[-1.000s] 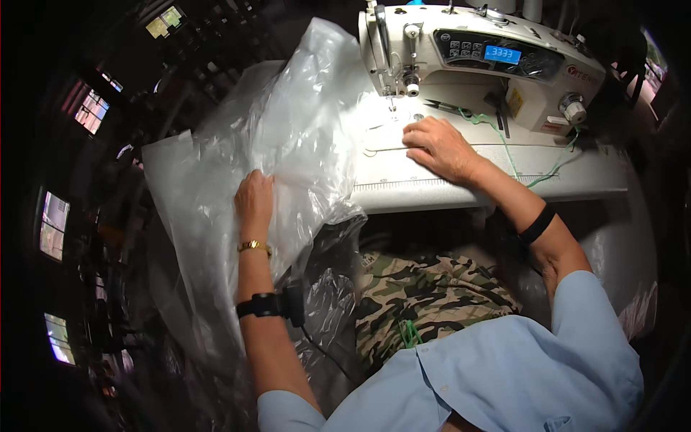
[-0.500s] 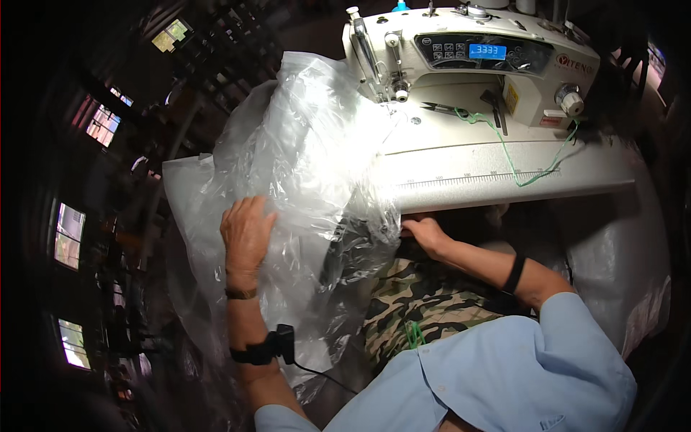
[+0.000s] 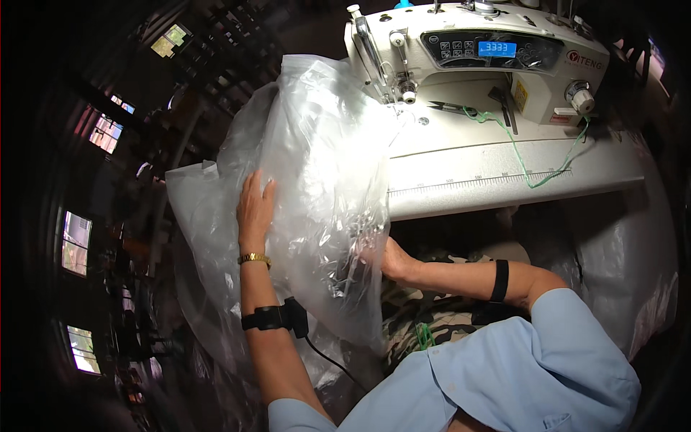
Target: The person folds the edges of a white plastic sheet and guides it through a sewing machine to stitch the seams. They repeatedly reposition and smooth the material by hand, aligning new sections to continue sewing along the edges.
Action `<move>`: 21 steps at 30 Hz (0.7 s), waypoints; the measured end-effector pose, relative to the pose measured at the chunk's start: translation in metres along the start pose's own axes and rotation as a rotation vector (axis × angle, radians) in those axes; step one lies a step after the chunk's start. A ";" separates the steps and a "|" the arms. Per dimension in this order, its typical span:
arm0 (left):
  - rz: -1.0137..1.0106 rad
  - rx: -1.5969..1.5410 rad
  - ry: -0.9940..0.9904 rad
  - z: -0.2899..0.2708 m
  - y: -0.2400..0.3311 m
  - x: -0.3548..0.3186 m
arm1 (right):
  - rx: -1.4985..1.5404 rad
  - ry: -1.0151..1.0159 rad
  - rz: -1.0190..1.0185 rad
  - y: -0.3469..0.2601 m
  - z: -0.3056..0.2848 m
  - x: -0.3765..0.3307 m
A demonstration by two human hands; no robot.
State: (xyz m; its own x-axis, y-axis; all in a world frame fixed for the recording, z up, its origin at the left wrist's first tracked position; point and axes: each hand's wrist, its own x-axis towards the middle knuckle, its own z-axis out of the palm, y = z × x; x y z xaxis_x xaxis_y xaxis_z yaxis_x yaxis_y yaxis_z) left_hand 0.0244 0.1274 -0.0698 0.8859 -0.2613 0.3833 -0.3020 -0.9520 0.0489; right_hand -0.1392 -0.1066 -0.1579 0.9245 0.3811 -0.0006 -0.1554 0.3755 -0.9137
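A large sheet of clear, crinkled plastic film [image 3: 317, 165] drapes over the left end of the sewing table and hangs down in front of me. My left hand [image 3: 255, 212] lies on the film's left part, fingers stretched out and pointing away. Past the film's right edge, below the table's front, my right hand [image 3: 385, 258] reaches behind it. Its fingers show only faintly through the plastic, so I cannot make out their grip. Just beyond the film stands a white sewing machine [image 3: 461, 75], its needle area near the film's far right side.
Small black-handled snips [image 3: 450, 107] and a dark metal tool [image 3: 504, 108] lie on the machine bed. A green cord [image 3: 512, 153] trails over the table's ruled front edge [image 3: 446, 194]. More plastic film [image 3: 626, 252] hangs at the right. A black cable [image 3: 327, 356] runs from my left forearm band.
My left hand has slid slightly away and to the right over the film. My right hand has moved left and nearer me, behind the film, whose lower part now spreads smoother.
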 end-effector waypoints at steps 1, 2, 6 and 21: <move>-0.041 -0.053 -0.016 0.003 -0.005 -0.004 | -0.046 0.082 -0.024 0.005 0.004 0.006; -0.108 -0.088 -0.053 0.006 -0.009 -0.008 | -0.116 0.165 -0.032 0.010 0.008 0.011; -0.232 -0.176 -0.079 0.011 -0.025 -0.016 | -0.093 -0.015 -0.034 0.007 0.022 0.024; -0.612 -0.634 -0.093 0.029 -0.090 -0.065 | -0.234 0.091 0.369 0.050 -0.019 0.011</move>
State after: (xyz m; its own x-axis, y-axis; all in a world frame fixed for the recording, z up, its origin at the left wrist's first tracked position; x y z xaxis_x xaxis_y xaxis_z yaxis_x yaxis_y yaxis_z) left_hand 0.0043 0.2260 -0.1261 0.9729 0.2266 0.0470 0.1204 -0.6690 0.7334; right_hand -0.1303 -0.0998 -0.2118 0.8504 0.3741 -0.3700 -0.4072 0.0227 -0.9130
